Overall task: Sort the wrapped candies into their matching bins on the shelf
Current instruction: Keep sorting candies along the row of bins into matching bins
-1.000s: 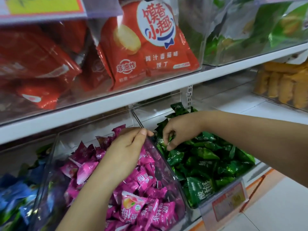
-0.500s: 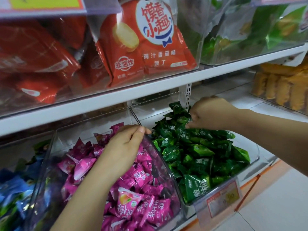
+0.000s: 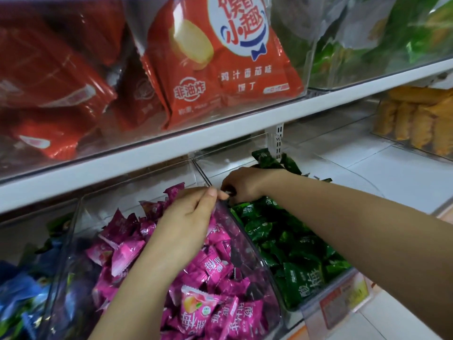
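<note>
Pink wrapped candies (image 3: 196, 266) fill the middle clear bin (image 3: 81, 217). To its right, a second clear bin (image 3: 365, 182) holds green wrapped candies (image 3: 294, 241). My left hand (image 3: 188, 217) lies over the pink pile, and its thumb and fingertips pinch the top of the clear wall between the two bins. My right hand (image 3: 245, 185) reaches into the back left corner of the green bin, right beside my left fingertips. Its fingers are curled round a small dark-wrapped candy (image 3: 229, 192), most of which is hidden.
Blue wrapped candies (image 3: 24, 290) lie in the bin at the far left. A price tag (image 3: 343, 300) hangs on the green bin's front. The upper white shelf (image 3: 171, 148) carries red snack bags (image 3: 220, 69) and green packs. Yellow snacks (image 3: 416, 119) sit at the right.
My right hand moved from the back middle of the green pile to the back left corner by the dividing wall. My left hand stayed on that wall.
</note>
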The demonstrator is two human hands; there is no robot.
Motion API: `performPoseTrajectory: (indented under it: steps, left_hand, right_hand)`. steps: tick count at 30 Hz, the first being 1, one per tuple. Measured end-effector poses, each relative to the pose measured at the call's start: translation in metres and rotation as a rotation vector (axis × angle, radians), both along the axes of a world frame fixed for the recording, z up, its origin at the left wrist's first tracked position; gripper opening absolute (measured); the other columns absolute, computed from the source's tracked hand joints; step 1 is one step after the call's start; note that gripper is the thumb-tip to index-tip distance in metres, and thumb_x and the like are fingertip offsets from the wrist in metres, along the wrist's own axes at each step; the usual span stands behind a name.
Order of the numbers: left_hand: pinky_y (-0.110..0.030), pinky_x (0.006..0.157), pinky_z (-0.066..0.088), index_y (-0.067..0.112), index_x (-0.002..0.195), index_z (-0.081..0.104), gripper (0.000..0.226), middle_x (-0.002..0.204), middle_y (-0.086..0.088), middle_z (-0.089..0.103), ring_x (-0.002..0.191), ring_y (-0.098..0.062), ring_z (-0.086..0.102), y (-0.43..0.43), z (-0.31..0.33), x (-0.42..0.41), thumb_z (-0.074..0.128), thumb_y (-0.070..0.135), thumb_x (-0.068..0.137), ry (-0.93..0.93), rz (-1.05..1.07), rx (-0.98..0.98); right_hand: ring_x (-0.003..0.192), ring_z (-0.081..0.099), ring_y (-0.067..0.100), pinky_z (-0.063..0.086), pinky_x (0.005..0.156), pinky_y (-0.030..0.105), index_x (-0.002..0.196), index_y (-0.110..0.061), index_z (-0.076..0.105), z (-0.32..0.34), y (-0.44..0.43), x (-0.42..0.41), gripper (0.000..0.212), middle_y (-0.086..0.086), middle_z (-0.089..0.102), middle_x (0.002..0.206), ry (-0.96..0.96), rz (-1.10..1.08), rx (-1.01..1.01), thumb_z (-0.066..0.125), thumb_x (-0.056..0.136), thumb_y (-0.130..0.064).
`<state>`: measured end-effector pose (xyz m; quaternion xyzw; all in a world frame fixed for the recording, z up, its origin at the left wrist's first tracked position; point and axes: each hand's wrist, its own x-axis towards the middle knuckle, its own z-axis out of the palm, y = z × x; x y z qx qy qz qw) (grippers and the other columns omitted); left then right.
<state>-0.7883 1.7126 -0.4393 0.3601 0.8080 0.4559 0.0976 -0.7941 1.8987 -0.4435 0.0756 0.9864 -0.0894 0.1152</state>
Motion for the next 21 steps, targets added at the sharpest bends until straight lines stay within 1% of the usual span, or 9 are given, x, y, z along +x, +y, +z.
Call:
performPoseTrajectory:
  steps: [2,4,7,9,10,11,14,18,21]
  left_hand:
    - [0.01,0.063,0.025,0.043,0.089,0.063,0.028,0.093,0.032,0.054,0.073,0.034,0.042,0.0,0.0,0.0,0.036,0.039,0.098,-0.009,-0.002,0.003]
    - [0.01,0.062,0.026,0.043,0.09,0.063,0.028,0.092,0.03,0.055,0.073,0.034,0.043,0.0,-0.001,0.0,0.036,0.04,0.098,-0.017,-0.006,0.002]
    - [0.01,0.063,0.025,0.043,0.09,0.063,0.028,0.092,0.033,0.053,0.076,0.035,0.041,0.0,-0.001,0.0,0.036,0.04,0.098,-0.011,-0.014,-0.002]
    - [0.01,0.064,0.025,0.044,0.09,0.062,0.028,0.092,0.035,0.051,0.077,0.034,0.041,0.0,0.0,0.001,0.036,0.04,0.098,-0.013,-0.014,-0.005]
    - [0.01,0.064,0.025,0.044,0.09,0.062,0.028,0.091,0.036,0.051,0.078,0.033,0.041,0.0,0.0,0.001,0.036,0.04,0.098,-0.02,-0.014,-0.004]
    - [0.01,0.065,0.026,0.044,0.09,0.062,0.028,0.091,0.036,0.052,0.078,0.032,0.042,-0.001,0.0,0.001,0.036,0.04,0.098,-0.025,-0.014,-0.003]
    - [0.004,0.067,0.027,0.045,0.09,0.062,0.027,0.092,0.037,0.052,0.082,0.027,0.042,-0.001,0.001,0.002,0.036,0.041,0.098,-0.02,-0.013,-0.013]
    - [0.004,0.069,0.027,0.045,0.091,0.062,0.028,0.091,0.038,0.05,0.084,0.027,0.04,-0.001,0.001,0.001,0.035,0.042,0.098,-0.014,-0.031,-0.018]
    - [0.006,0.067,0.026,0.045,0.091,0.061,0.028,0.091,0.038,0.049,0.083,0.028,0.039,-0.001,0.0,-0.001,0.034,0.043,0.097,0.008,-0.037,-0.024]
  right_hand:
    - [0.105,0.055,0.02,0.038,0.075,0.022,0.125,-0.016,0.057,-0.006,0.0,-0.004,0.038,0.004,0.058,0.126,0.012,-0.02,0.044,0.063,0.089,-0.025]
    - [0.091,0.058,0.019,0.043,0.069,0.025,0.113,-0.017,0.066,-0.008,0.001,-0.004,0.026,0.006,0.064,0.114,0.059,-0.045,0.075,0.065,0.087,-0.023]
    - [0.091,0.06,0.024,0.047,0.069,0.028,0.1,-0.015,0.07,-0.008,0.004,0.001,0.016,0.006,0.065,0.105,0.131,-0.098,0.103,0.061,0.086,-0.019]
    - [0.089,0.058,0.026,0.044,0.067,0.027,0.086,-0.016,0.065,-0.007,0.006,0.005,0.007,0.006,0.062,0.096,0.154,-0.1,0.132,0.058,0.087,-0.018]
    - [0.087,0.058,0.026,0.043,0.066,0.027,0.083,-0.018,0.063,-0.006,0.008,0.006,0.006,0.005,0.061,0.091,0.149,-0.101,0.138,0.059,0.086,-0.019]
    - [0.088,0.058,0.025,0.043,0.067,0.027,0.085,-0.018,0.064,-0.005,0.008,0.007,0.005,0.003,0.06,0.091,0.134,-0.1,0.133,0.062,0.085,-0.024]
    - [0.093,0.058,0.022,0.042,0.069,0.027,0.098,-0.021,0.066,-0.008,0.008,0.005,0.026,0.0,0.062,0.099,0.083,-0.11,0.156,0.069,0.081,-0.041]
    - [0.089,0.06,0.023,0.04,0.065,0.026,0.088,-0.02,0.064,-0.014,0.007,0.001,0.014,0.001,0.059,0.092,0.149,-0.124,0.223,0.061,0.088,-0.033]
    - [0.093,0.059,0.021,0.041,0.069,0.025,0.098,-0.021,0.068,-0.003,0.011,0.009,0.017,0.0,0.062,0.098,0.219,-0.154,0.036,0.059,0.09,-0.032]
